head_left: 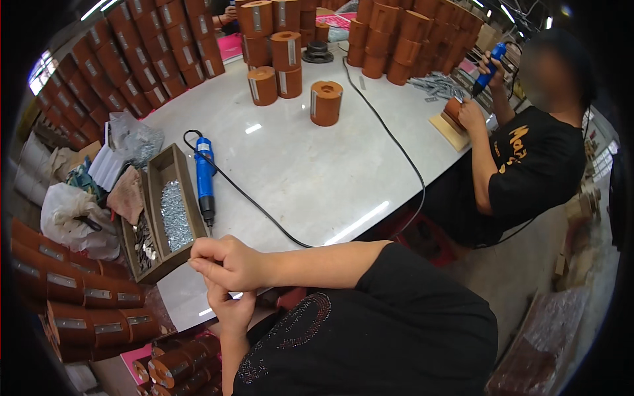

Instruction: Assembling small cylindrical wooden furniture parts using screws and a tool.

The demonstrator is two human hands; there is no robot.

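My right hand point(228, 263) is closed, with thumb and fingers pressed together, at the table's near left edge. Whatever it pinches, if anything, is too small or hidden to name. Just below it, my left hand point(230, 309) is curled closed and partly covered by the right one; its contents cannot be seen. Close by on the left stands a wooden box point(189, 181) with two compartments, one holding many small silver screws point(176, 214), the other darker small metal parts point(143, 244). Beyond my hands a blue electric screwdriver point(205, 173) lies on the table, its tip toward me.
On the white table point(284, 178) stands a single brown cylinder point(326, 103); stacks of similar cylinders point(264, 53) line the back and left. A black cable point(389, 132) crosses the tabletop. At right, a co-worker point(528, 152) holds another blue screwdriver point(489, 69) over a brown piece.
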